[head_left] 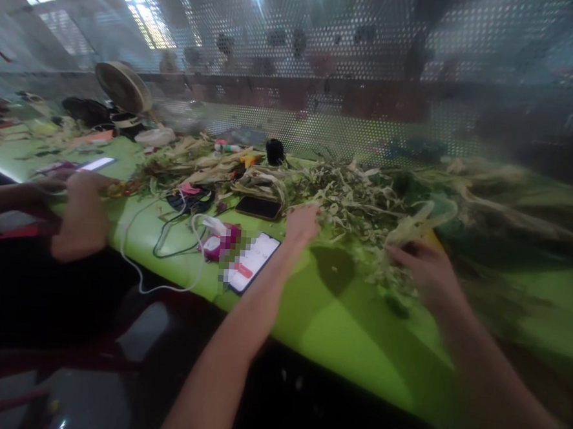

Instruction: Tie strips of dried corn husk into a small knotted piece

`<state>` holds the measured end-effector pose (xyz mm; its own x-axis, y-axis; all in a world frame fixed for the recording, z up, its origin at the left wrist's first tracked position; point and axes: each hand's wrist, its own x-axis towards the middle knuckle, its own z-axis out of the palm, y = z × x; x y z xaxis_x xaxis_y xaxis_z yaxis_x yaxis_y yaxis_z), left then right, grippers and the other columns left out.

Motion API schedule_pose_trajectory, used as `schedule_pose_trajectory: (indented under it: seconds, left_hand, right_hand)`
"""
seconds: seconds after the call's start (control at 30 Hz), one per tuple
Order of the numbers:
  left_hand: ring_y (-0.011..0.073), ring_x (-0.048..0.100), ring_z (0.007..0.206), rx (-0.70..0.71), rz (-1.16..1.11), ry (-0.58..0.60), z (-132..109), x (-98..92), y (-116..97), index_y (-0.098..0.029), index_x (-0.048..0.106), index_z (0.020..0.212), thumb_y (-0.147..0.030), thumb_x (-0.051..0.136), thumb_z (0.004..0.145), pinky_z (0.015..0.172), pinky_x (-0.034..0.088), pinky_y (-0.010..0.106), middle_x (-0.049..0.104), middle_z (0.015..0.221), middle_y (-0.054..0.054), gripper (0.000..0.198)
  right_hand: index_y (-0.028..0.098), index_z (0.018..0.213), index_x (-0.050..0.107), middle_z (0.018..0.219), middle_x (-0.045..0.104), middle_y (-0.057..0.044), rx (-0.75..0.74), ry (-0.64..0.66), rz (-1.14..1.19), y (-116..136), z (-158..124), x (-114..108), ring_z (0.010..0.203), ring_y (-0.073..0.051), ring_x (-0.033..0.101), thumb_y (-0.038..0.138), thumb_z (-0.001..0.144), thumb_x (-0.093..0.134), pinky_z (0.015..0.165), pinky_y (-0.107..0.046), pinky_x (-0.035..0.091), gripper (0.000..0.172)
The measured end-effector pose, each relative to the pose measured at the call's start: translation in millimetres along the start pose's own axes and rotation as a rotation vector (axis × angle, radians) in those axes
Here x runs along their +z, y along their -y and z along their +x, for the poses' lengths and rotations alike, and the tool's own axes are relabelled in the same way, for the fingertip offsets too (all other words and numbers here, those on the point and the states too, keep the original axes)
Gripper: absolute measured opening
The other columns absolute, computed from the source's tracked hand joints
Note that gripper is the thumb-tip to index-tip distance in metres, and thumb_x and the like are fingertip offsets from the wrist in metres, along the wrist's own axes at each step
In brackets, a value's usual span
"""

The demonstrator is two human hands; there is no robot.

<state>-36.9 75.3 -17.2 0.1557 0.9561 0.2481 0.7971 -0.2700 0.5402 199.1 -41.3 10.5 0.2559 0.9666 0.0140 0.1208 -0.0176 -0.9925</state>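
My right hand [424, 265] pinches a looped bundle of pale, husk-like plant strips [424, 220] at the right of the pile. My left hand [303, 222] is at the front edge of the heap of whitish-green leafy strips [350, 196]; its fingers are curled together, and what they hold, if anything, is hidden. Below my left forearm lies a phone with a lit screen [254, 261]. A dark phone [258, 206] rests just left of my left hand. Motion blur softens the strips around my right hand.
On the green table [328, 320] a magenta and white device [219, 241] has a white cable [139, 277]. A black cylinder [274, 151] and a round fan [122, 86] stand behind. Another person's arm [80, 218] rests at the left. A perforated screen [296, 60] runs along the back.
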Motion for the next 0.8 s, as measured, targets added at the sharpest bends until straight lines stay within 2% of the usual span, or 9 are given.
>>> schedule_pose_trajectory:
  seconds: [0.1,0.27,0.37,0.43,0.47,0.53,0.6,0.67,0.8]
  left_hand:
    - [0.0350,0.049,0.119,0.036,0.109,0.031,2,9.6,11,-0.021,0.071,0.093,-0.009,0.060,0.074,0.101,0.027,0.053,0.069,0.109,0.015,0.025]
    - [0.0311,0.048,0.112,0.026,0.107,-0.043,1,12.1,10,-0.021,0.069,0.076,-0.017,0.060,0.080,0.101,0.023,0.051,0.070,0.098,0.012,0.011]
    - [0.0283,0.047,0.113,0.018,0.024,-0.201,-2,-3.8,1,-0.023,0.068,0.078,-0.025,0.055,0.086,0.101,0.025,0.047,0.069,0.096,0.009,0.016]
    - [0.0247,0.051,0.108,-0.004,-0.160,-0.363,-6,-15.6,-7,-0.024,0.067,0.085,-0.031,0.056,0.086,0.098,0.031,0.039,0.069,0.095,0.007,0.013]
    - [0.0222,0.054,0.102,0.003,-0.280,-0.397,-8,-19.7,-10,-0.024,0.067,0.087,-0.034,0.056,0.086,0.094,0.035,0.035,0.068,0.094,0.005,0.014]
    - [0.0176,0.056,0.087,0.024,-0.533,-0.352,-11,-22.4,-14,-0.022,0.066,0.088,-0.039,0.057,0.085,0.082,0.040,0.028,0.066,0.088,0.002,0.019]
    - [0.0143,0.054,0.074,-0.006,-0.705,-0.224,-11,-17.9,-13,-0.019,0.065,0.085,-0.041,0.059,0.082,0.071,0.039,0.025,0.063,0.077,0.000,0.023]
    - [0.0125,0.052,0.069,-0.040,-0.774,-0.131,-9,-10.1,-10,-0.018,0.066,0.081,-0.037,0.063,0.078,0.067,0.039,0.024,0.061,0.072,-0.001,0.020]
    - [0.0114,0.052,0.067,-0.107,-0.893,-0.052,-9,-1.5,-9,-0.017,0.068,0.078,-0.033,0.066,0.072,0.066,0.040,0.024,0.063,0.071,-0.001,0.017]
  right_hand:
    - [0.021,0.070,0.071,0.066,0.066,-0.003,-0.028,0.009,0.017,2,-2,1,0.059,-0.016,0.055,0.043,0.058,0.084,0.057,-0.031,0.047,0.028]
    - [0.020,0.069,0.071,0.062,0.065,-0.003,-0.060,0.040,0.005,10,-6,1,0.056,-0.016,0.054,0.048,0.059,0.083,0.053,-0.030,0.047,0.032]
    - [0.021,0.068,0.070,0.062,0.064,-0.003,-0.078,0.033,0.012,11,-6,0,0.056,-0.016,0.053,0.049,0.060,0.083,0.053,-0.030,0.046,0.032]
    - [0.021,0.068,0.069,0.061,0.063,-0.002,-0.078,0.027,0.013,10,-6,0,0.056,-0.016,0.053,0.049,0.061,0.082,0.054,-0.031,0.045,0.031]
    - [0.021,0.069,0.069,0.062,0.063,-0.002,-0.075,0.025,0.016,10,-6,0,0.057,-0.017,0.053,0.048,0.062,0.081,0.055,-0.031,0.045,0.031]
    - [0.021,0.069,0.069,0.064,0.064,-0.002,-0.069,0.024,0.025,8,-6,0,0.059,-0.017,0.055,0.048,0.062,0.081,0.056,-0.031,0.045,0.030]
    - [0.021,0.067,0.069,0.065,0.065,-0.003,-0.062,0.036,0.023,8,-6,1,0.060,-0.017,0.055,0.049,0.062,0.081,0.056,-0.031,0.045,0.031]
    - [0.020,0.065,0.068,0.064,0.064,-0.003,-0.056,0.050,0.008,9,-7,1,0.059,-0.017,0.055,0.050,0.062,0.081,0.057,-0.031,0.045,0.032]
    - [0.020,0.065,0.068,0.064,0.064,-0.002,-0.043,0.052,0.019,8,-7,2,0.060,-0.016,0.055,0.049,0.062,0.081,0.058,-0.031,0.045,0.032]
